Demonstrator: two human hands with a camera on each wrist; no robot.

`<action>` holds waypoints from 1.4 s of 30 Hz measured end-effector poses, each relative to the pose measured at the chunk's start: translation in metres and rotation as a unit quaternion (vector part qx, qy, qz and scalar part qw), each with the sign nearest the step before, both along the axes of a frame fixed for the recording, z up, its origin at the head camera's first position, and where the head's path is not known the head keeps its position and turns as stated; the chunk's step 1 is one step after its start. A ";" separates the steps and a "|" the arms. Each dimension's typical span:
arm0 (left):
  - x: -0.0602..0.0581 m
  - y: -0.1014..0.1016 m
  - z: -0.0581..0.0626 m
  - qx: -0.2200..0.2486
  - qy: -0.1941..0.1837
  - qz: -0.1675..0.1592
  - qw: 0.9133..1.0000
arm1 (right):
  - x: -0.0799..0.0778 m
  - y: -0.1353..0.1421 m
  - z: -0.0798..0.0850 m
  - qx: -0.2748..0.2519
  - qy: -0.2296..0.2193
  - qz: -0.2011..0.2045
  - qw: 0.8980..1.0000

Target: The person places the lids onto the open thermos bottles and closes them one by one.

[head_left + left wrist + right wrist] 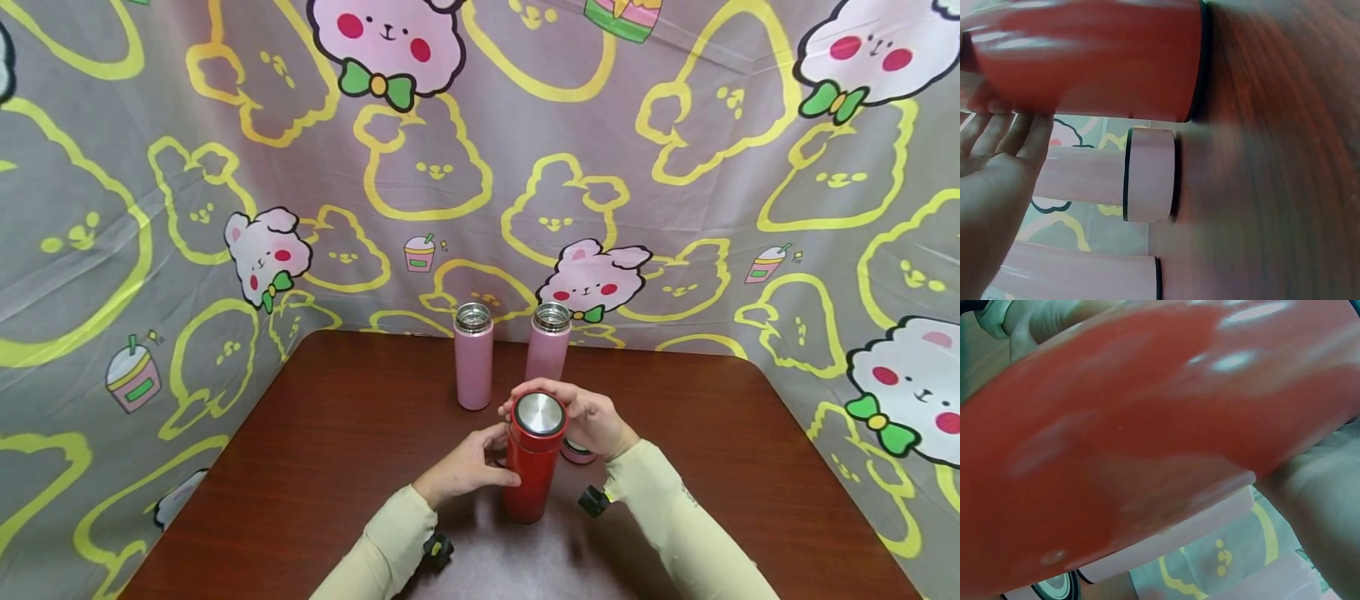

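Note:
A red thermos bottle (531, 483) stands upright in front of me, its lid (540, 414) topped by a silver disc. My left hand (467, 465) holds the body from the left, thumb across the front and fingers behind. Round the lid, from behind and the right, curl the fingers of my right hand (600, 423). In the left wrist view the black-edged base of the red bottle (1104, 56) is close to the tabletop. The red body (1147, 425) fills most of the right wrist view.
Two pink thermos bottles, one left (474, 367) and one right (549, 346), stand lidless at the back with steel mouths showing. A pink lid (577, 452) sits behind the red bottle, partly hidden by my right hand. The brown table (337, 433) meets a patterned cloth (450, 225).

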State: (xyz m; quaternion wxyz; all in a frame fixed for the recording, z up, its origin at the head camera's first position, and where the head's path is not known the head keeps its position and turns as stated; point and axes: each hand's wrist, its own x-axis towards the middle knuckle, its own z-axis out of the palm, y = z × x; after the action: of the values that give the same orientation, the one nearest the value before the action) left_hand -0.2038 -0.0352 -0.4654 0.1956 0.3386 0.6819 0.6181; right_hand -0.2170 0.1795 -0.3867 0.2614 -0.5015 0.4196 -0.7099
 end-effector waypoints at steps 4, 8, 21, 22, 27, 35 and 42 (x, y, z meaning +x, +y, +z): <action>0.000 0.000 0.000 0.003 0.004 -0.003 1.000 | 0.002 0.001 0.000 0.001 0.011 -0.011 1.000; 0.000 0.001 -0.001 0.004 0.010 -0.002 1.000 | 0.004 0.002 0.000 0.007 0.025 -0.030 0.999; 0.001 0.002 -0.001 0.003 0.000 0.005 1.000 | 0.009 0.009 -0.006 0.014 0.060 -0.093 0.994; 0.001 0.002 0.000 0.001 -0.002 0.007 1.000 | 0.009 0.010 -0.007 0.013 0.059 -0.097 0.993; 0.002 0.003 0.003 -0.009 -0.013 0.013 1.000 | 0.013 0.013 -0.008 0.026 0.061 -0.131 0.989; 0.015 0.001 0.027 0.000 -0.021 0.005 1.000 | 0.017 0.019 -0.011 0.055 0.049 -0.166 0.983; 0.014 0.001 0.022 -0.008 -0.020 0.013 1.000 | 0.020 0.022 -0.011 0.086 0.053 -0.205 0.973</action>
State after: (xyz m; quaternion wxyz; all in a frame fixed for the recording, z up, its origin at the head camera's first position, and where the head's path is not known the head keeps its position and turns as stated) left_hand -0.1897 -0.0340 -0.4437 0.2041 0.3156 0.6868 0.6221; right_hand -0.1966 0.2013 -0.3973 0.1299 -0.4171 0.5865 -0.6820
